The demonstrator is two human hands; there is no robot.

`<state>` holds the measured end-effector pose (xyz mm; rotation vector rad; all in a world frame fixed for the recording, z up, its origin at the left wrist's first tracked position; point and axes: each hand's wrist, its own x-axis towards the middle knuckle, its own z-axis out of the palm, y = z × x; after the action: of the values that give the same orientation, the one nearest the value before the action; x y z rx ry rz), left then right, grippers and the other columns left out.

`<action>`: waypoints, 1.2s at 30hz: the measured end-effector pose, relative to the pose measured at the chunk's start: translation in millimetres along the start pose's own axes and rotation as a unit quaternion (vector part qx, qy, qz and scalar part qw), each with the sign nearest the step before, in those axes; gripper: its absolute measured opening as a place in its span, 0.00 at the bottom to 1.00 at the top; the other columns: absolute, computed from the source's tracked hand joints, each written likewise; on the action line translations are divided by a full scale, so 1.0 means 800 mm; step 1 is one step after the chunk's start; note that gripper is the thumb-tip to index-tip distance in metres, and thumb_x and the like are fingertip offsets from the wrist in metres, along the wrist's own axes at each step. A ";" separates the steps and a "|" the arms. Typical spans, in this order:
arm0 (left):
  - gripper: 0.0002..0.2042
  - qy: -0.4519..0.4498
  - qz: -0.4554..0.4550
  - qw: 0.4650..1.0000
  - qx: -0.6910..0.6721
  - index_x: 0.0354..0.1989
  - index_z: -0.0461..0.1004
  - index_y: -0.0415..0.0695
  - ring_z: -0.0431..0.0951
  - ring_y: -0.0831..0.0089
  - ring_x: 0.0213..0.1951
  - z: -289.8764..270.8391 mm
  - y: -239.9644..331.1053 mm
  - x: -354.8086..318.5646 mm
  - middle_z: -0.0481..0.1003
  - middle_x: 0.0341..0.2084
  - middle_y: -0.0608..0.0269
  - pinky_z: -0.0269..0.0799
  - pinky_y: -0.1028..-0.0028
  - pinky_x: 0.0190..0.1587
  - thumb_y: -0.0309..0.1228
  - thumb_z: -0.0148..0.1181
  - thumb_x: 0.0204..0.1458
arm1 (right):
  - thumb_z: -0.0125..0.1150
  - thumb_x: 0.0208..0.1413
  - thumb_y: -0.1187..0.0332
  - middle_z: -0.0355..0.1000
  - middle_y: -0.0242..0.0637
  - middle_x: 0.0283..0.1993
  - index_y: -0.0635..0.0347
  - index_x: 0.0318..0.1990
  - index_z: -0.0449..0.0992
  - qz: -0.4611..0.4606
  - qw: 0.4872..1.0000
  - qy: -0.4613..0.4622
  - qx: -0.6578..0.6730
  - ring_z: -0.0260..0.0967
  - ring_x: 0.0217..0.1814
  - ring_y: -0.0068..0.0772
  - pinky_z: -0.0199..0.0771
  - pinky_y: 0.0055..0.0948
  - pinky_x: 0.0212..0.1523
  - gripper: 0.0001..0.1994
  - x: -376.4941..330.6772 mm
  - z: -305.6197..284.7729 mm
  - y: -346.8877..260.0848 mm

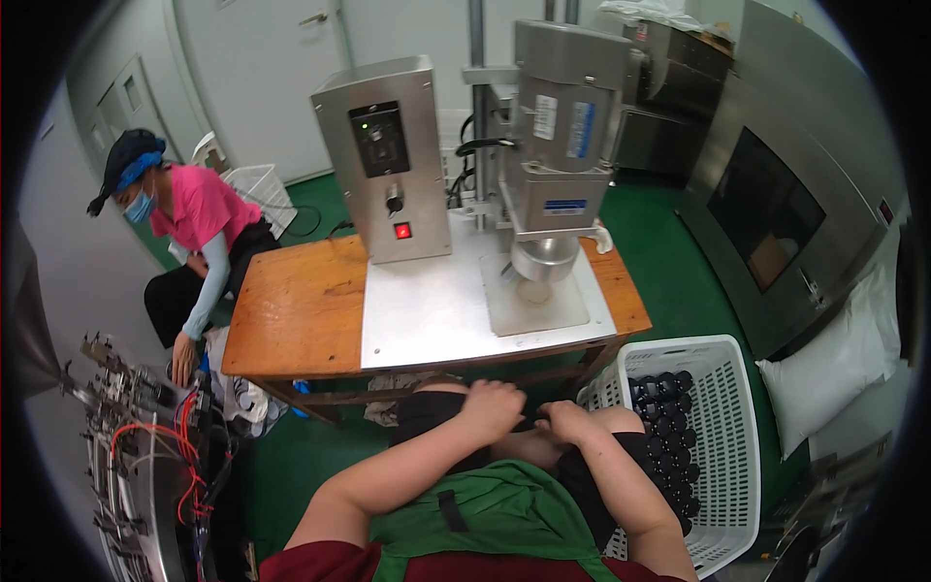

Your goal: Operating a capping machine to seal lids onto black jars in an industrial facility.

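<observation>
Both my hands are above my lap, just in front of the wooden table's (291,301) near edge. My left hand (493,407) has its fingers curled over, and whatever they may hold is hidden. Close by, my right hand (570,423) is also closed, with its fingers bent inward toward the left. A dark patch shows between the two hands, too unclear to name. On the table stands a capping or pressing machine (567,116) with a round metal head (545,260) above a pale square plate (504,315). Neither hand touches it.
A white plastic basket (732,436) beside my right leg holds several black round caps (664,427). A steel control box (398,213) with a lit red switch stands on the table. At left, a co-worker (199,209) reaches toward machinery with red tubes (160,436). A white sack (834,359) leans at right.
</observation>
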<state>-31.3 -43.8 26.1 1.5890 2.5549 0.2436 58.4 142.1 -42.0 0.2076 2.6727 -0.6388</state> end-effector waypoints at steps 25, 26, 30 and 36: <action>0.12 0.275 0.027 0.961 0.020 0.32 0.73 0.47 0.70 0.61 0.46 0.000 0.024 -0.151 0.72 0.36 0.64 0.61 0.61 0.47 0.33 0.67 0.39 | 0.60 0.57 0.57 0.76 0.50 0.50 0.59 0.52 0.77 -0.047 0.998 0.013 0.031 0.73 0.53 0.53 0.73 0.44 0.55 0.21 0.001 0.011 0.008; 0.12 0.263 0.004 0.964 0.021 0.32 0.73 0.47 0.70 0.61 0.46 -0.002 0.025 -0.154 0.72 0.36 0.64 0.61 0.61 0.47 0.33 0.67 0.39 | 0.60 0.57 0.56 0.76 0.50 0.50 0.60 0.52 0.77 -0.033 0.999 0.002 0.024 0.73 0.53 0.53 0.73 0.44 0.55 0.21 0.001 0.012 0.008; 0.19 0.298 -0.093 0.950 0.001 0.37 0.75 0.43 0.68 0.55 0.48 -0.013 0.023 -0.160 0.70 0.42 0.58 0.60 0.58 0.48 0.32 0.73 0.35 | 0.62 0.55 0.57 0.77 0.49 0.46 0.56 0.48 0.79 -0.035 0.999 0.026 0.021 0.74 0.52 0.51 0.74 0.45 0.52 0.17 -0.001 0.016 0.010; 0.15 0.279 -0.074 0.957 0.030 0.32 0.74 0.44 0.70 0.60 0.43 -0.015 0.015 -0.142 0.71 0.33 0.62 0.61 0.60 0.44 0.34 0.70 0.37 | 0.61 0.56 0.56 0.76 0.50 0.50 0.59 0.52 0.77 -0.037 0.999 0.027 0.026 0.73 0.54 0.53 0.73 0.44 0.55 0.20 -0.001 0.014 0.009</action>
<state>26.6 -141.1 42.6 1.5015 3.1050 0.6928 64.4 143.5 -54.4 0.1414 2.7294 -0.7357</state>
